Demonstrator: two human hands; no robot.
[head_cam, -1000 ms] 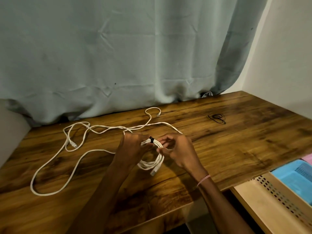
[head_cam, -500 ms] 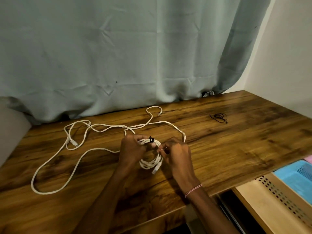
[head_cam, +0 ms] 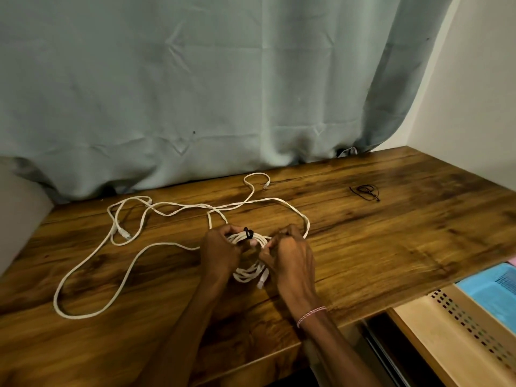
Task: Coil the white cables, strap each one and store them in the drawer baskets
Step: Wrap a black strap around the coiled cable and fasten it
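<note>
Wooden bench (head_cam: 391,247), curtain (head_cam: 223,93) behind. Near front edge, strapped coiled cable (head_cam: 245,272) clasped in left grip (head_cam: 220,252), pinched by right grip (head_cam: 290,255).

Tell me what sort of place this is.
Probably a home workspace: a wood-grain desk stands against a pale green curtain and a plain wall, with a beige perforated basket and a blue one below its right edge. The left hand and right hand grip a coiled white cable.
</note>
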